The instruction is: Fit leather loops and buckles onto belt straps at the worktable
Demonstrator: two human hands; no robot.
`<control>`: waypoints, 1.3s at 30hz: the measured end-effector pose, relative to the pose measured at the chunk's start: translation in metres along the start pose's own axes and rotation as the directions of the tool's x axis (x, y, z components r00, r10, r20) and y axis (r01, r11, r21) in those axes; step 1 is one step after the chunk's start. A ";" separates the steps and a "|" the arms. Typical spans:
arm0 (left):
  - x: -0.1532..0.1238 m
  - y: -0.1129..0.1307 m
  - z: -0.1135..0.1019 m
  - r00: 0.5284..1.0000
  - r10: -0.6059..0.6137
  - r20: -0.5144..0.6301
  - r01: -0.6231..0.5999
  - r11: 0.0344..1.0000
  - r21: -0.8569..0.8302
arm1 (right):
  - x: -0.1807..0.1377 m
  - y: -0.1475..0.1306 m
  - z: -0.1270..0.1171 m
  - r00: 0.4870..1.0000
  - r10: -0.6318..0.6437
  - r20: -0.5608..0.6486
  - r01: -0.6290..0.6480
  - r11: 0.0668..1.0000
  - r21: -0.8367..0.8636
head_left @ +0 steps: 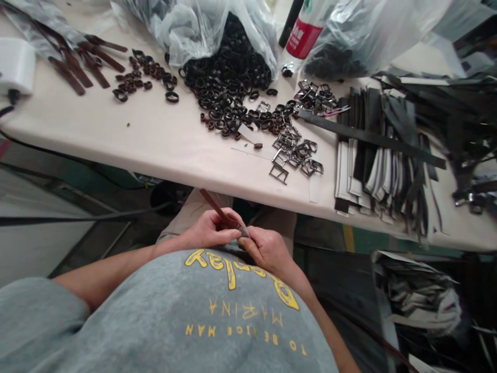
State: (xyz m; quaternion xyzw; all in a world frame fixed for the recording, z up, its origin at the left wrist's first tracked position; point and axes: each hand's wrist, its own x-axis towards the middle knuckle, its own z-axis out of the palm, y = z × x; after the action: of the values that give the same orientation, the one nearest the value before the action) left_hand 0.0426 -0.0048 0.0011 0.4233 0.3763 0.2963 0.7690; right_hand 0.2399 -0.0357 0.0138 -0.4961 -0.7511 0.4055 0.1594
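Observation:
My left hand [215, 228] is closed around a narrow brown strap [210, 201], whose free end sticks up past the fingers toward the table edge. Against it, my right hand [267, 247] pinches the other end, where a small greyish piece [244, 231] shows between the fingertips. Whether that piece is part of the strap I cannot tell. Both hands are just below the table's front edge, close to the grey shirt. On the table ahead lie loose metal buckles [297, 151] and a heap of black and brown strap loops [229, 85].
A pale table [155, 147] spans the view. At right are stacked black straps [373, 145], with one long strap [368, 135] across them. Brown straps [83, 65] lie far left. Plastic bags [186, 36] and a red-labelled bottle [303, 39] stand behind. A bin [384, 305] is lower right.

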 end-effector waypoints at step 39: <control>-0.002 -0.017 -0.014 0.959 -0.057 -0.277 0.072 0.996 0.045 | 0.006 0.010 0.019 0.960 0.281 -0.016 -0.260 0.905 0.337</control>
State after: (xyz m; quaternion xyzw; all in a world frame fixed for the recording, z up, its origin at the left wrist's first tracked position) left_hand 0.0324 -0.0080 -0.0183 0.3864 0.5011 0.3166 0.7067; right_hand 0.2316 -0.0371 -0.0068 -0.5741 -0.5907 0.5280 0.2066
